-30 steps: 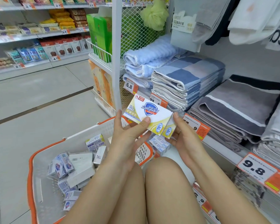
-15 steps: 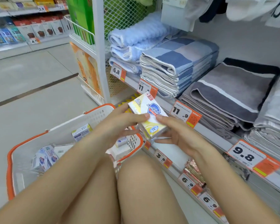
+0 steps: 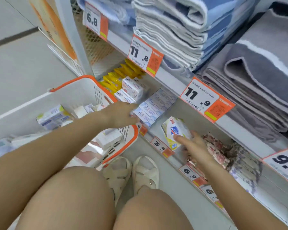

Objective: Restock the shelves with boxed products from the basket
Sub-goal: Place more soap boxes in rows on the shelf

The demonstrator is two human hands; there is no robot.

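Soap box moved onto shelf, basket holding boxes

pale grey tiled floor with a dark strip. white shelving post, mesh back panel. upper shelf holds folded towels; orange price tags along the edges.

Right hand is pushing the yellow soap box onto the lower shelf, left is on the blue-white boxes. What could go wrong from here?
1. The yellow soap box sits tilted near the shelf's front edge in the right hand; released early, it may tip off.
2. The left hand presses on the blue-white boxes; a shove could skew the row.
3. The basket rim crowds the shelf front, so the left forearm might catch it.
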